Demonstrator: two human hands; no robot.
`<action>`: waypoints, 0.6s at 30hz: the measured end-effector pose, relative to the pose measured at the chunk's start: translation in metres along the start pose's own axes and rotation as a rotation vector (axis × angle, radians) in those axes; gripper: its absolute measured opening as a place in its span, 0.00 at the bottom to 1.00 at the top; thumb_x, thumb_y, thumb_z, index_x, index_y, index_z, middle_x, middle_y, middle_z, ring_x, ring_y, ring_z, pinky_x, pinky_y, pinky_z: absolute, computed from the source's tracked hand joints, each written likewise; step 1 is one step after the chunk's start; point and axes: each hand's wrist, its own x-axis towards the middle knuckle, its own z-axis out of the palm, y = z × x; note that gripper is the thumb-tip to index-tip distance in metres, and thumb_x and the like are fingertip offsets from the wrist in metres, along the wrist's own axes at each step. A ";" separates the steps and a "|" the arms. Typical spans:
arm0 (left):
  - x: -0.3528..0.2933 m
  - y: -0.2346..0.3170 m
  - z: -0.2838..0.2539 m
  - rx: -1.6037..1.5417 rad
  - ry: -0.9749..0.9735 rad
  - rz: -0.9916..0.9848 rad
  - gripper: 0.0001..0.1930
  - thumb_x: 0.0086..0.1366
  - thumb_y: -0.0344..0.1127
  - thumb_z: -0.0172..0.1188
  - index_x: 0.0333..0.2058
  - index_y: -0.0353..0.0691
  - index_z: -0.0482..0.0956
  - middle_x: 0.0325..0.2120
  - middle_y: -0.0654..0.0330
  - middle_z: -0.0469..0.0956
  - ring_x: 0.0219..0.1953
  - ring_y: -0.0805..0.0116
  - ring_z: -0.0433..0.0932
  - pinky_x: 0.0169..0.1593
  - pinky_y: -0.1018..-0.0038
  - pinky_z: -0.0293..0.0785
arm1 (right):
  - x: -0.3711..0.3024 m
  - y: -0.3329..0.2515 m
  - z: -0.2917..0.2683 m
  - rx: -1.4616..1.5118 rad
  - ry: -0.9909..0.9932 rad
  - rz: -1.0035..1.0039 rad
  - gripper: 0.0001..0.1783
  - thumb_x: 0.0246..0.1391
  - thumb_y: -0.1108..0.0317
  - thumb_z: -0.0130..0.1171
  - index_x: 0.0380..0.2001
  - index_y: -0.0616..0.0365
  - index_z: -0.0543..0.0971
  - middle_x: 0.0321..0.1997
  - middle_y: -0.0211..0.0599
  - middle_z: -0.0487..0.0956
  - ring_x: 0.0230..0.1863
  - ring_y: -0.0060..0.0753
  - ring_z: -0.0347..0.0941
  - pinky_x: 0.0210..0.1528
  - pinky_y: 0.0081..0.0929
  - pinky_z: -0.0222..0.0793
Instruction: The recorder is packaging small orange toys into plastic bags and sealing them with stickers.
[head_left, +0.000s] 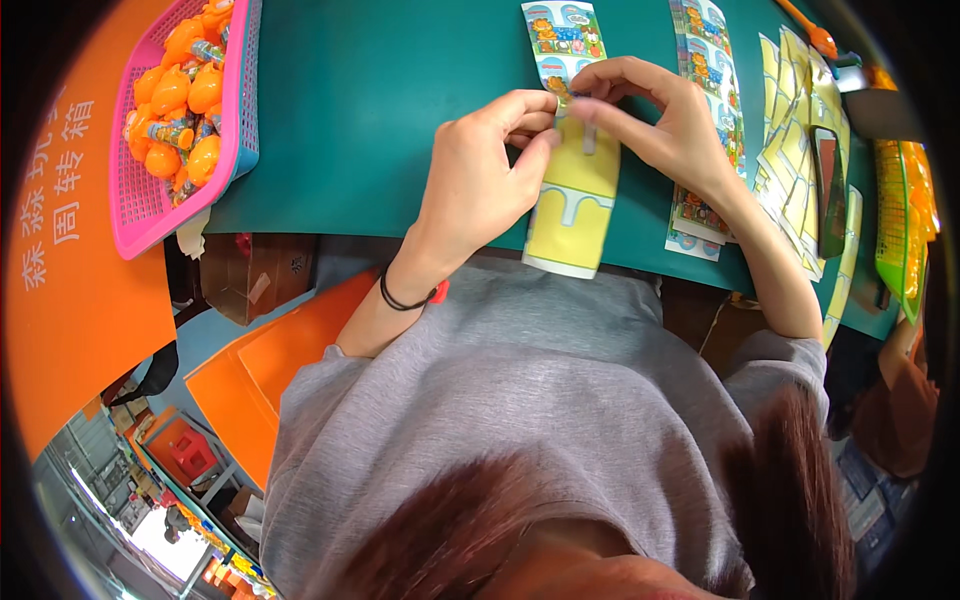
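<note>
A long sticker strip [570, 235] runs across the front edge of the green table before me. Its far end carries colourful cartoon pictures, while the near part shows yellow backing and hangs past the edge. My left hand [485, 170] is closed at the strip's left side, fingers curled and thumb pressed in. From the right comes my right hand [655, 125], its thumb and forefinger pinched together over the middle of the strip. Whatever lies between those fingertips is small, blurred and partly hidden. Both hands' fingertips nearly meet there.
A pink basket [128, 205] of orange toys stands at left. Right of my hands lie stacked picture strips [712, 75], yellow backing sheets [790, 150] and a dark phone [829, 190]. A green basket [893, 215] and another person's arm [897, 352] are at far right.
</note>
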 end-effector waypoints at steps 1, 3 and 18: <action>-0.001 -0.001 0.000 0.000 0.004 -0.001 0.11 0.60 0.24 0.61 0.42 0.32 0.79 0.31 0.52 0.84 0.34 0.66 0.85 0.38 0.75 0.79 | 0.000 -0.001 0.001 0.000 -0.004 -0.002 0.11 0.56 0.70 0.63 0.41 0.63 0.81 0.40 0.32 0.82 0.43 0.21 0.76 0.49 0.21 0.72; -0.002 -0.003 0.001 -0.038 -0.003 0.014 0.11 0.59 0.24 0.61 0.42 0.32 0.79 0.31 0.53 0.84 0.33 0.67 0.85 0.38 0.75 0.79 | 0.000 -0.001 0.004 -0.106 -0.009 -0.045 0.10 0.55 0.69 0.65 0.39 0.61 0.82 0.39 0.30 0.82 0.40 0.19 0.75 0.45 0.19 0.71; -0.017 -0.003 0.014 0.259 -0.107 0.433 0.11 0.54 0.27 0.65 0.38 0.39 0.80 0.38 0.59 0.78 0.40 0.59 0.77 0.46 0.67 0.76 | 0.028 -0.009 -0.010 -0.089 -0.314 0.221 0.07 0.53 0.69 0.63 0.32 0.62 0.83 0.36 0.31 0.82 0.36 0.21 0.75 0.42 0.20 0.70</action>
